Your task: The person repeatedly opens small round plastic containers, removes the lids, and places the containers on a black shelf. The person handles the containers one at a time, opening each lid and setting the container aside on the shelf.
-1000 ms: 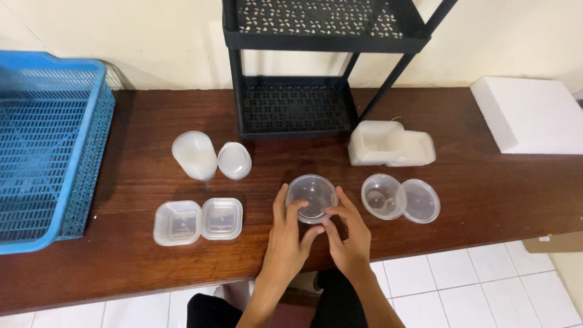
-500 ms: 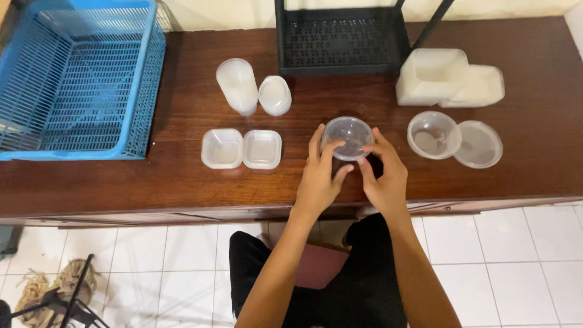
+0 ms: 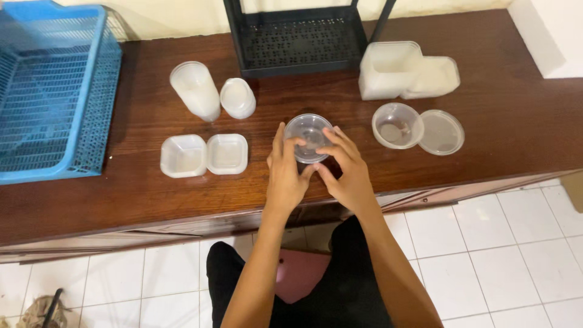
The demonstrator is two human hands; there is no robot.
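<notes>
Head view, looking down on the counter (image 3: pixel 139 194). My left hand (image 3: pixel 284 176) and right hand (image 3: pixel 343 173) meet at a small round clear container (image 3: pixel 308 136) that sits near the front edge of the dark wooden counter, roughly midway along it. The grip of each hand is a light pinch: left fingertips (image 3: pixel 291 143) rest on the near-left part of the rim, right fingertips (image 3: pixel 325 135) lie over the near-right part of the top. A clear lid appears to lie on the container; whether it is fully snapped down all round I cannot tell, so I judge the closing to be in progress, not finished.

Orientation: the container stands upright, mouth up, base on the counter. Seen from above it is round, so it has no long axis in the plane of the counter; its only axis runs vertically.

Around it: to the right, another round clear tub (image 3: pixel 398 125) stands open with its loose lid (image 3: pixel 442 132) touching beside it, so that pair is still unjoined. To the left, two square tubs (image 3: pixel 204 155) sit side by side. Behind them lie a tall cup (image 3: pixel 195 90) and a round lid (image 3: pixel 237 98). A stack of white boxes (image 3: pixel 407 70), a black rack (image 3: pixel 297 39) and a blue basket (image 3: pixel 51 97) line the back.
</notes>
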